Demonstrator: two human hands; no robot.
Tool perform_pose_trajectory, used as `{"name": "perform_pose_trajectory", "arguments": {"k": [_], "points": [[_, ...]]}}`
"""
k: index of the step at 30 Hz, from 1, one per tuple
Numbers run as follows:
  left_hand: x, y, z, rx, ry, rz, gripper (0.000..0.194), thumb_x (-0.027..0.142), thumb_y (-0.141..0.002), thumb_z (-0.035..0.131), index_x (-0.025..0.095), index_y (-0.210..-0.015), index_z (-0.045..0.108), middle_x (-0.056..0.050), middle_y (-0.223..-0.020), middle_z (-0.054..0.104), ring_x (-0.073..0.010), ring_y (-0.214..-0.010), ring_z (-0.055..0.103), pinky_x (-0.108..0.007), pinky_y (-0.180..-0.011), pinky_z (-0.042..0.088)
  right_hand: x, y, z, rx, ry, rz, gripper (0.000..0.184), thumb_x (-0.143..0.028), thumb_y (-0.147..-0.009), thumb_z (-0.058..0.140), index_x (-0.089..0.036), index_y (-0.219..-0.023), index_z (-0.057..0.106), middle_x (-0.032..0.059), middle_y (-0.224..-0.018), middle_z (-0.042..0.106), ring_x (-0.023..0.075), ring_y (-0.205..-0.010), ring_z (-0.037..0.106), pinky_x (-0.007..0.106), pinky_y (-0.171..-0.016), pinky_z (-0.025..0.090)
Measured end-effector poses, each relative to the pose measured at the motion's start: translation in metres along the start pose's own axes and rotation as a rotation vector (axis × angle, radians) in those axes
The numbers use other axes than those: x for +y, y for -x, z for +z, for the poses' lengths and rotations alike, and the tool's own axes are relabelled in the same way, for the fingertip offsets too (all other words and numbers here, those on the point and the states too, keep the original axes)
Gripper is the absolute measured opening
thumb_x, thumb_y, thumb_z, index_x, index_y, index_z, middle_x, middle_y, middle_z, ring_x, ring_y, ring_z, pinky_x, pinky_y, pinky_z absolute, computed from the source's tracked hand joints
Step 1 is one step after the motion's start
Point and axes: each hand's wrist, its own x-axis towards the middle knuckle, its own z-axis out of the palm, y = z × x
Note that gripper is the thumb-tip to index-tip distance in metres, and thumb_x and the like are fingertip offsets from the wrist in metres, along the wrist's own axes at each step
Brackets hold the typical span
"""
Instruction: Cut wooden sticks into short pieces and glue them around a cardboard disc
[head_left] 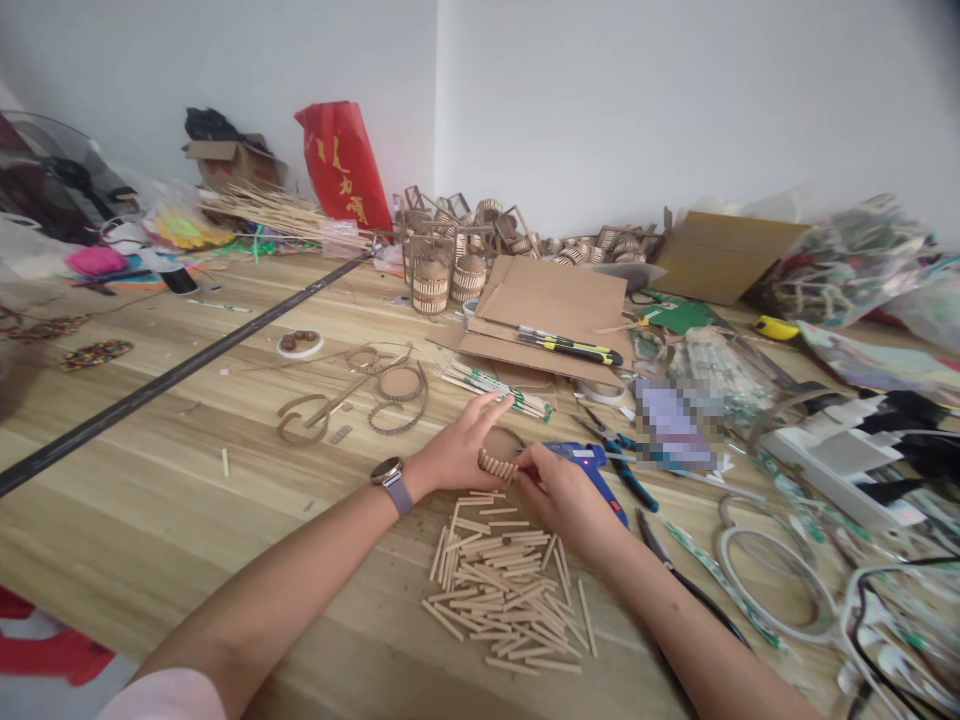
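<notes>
A small ring (496, 465) of thin band, with short wooden sticks set side by side along its near edge, is held just above the table. My left hand (459, 448) grips its left side, index finger stretched out past it. At the right end of the row, the fingertips of my right hand (556, 487) are pinched together on what looks like a short stick, mostly hidden by the fingers. Below both hands lies a loose pile of short wooden sticks (502, 585). A blue glue gun (589, 460) rests right behind my right hand.
Pliers (626, 465) and tape rolls (780, 585) lie to the right, near a white power strip (840, 455) with cables. Cardboard sheets (555, 300) with utility knives (570, 345) are behind. Small stick-covered baskets (431, 285) stand farther back. A long dark bar (187, 370) crosses the left.
</notes>
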Motion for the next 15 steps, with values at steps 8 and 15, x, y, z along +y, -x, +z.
{"name": "perform_pose_trajectory", "arguments": {"k": [8,15], "points": [[-0.004,-0.001,-0.001,-0.027,0.045,-0.033,0.121,0.044,-0.052,0.088,0.026,-0.148,0.017,-0.018,-0.152,0.017,-0.0358,-0.142,0.019,-0.053,-0.112,0.029,0.0,-0.001,0.0,0.013,0.037,-0.01,0.01,-0.016,-0.082,0.046,-0.019,-0.085,0.054,0.0048,-0.078,0.068,0.0178,-0.071,0.064,0.027,-0.061,0.044],[-0.002,0.001,-0.004,-0.058,-0.002,-0.027,0.122,0.044,-0.053,0.088,0.024,-0.149,0.016,-0.018,-0.154,0.015,-0.0339,-0.143,0.016,-0.051,-0.115,0.024,0.002,0.005,-0.049,0.093,0.227,0.118,0.019,-0.035,-0.089,0.047,-0.021,-0.085,0.059,0.0043,-0.074,0.068,0.0195,-0.065,0.063,0.028,-0.058,0.041]]}}
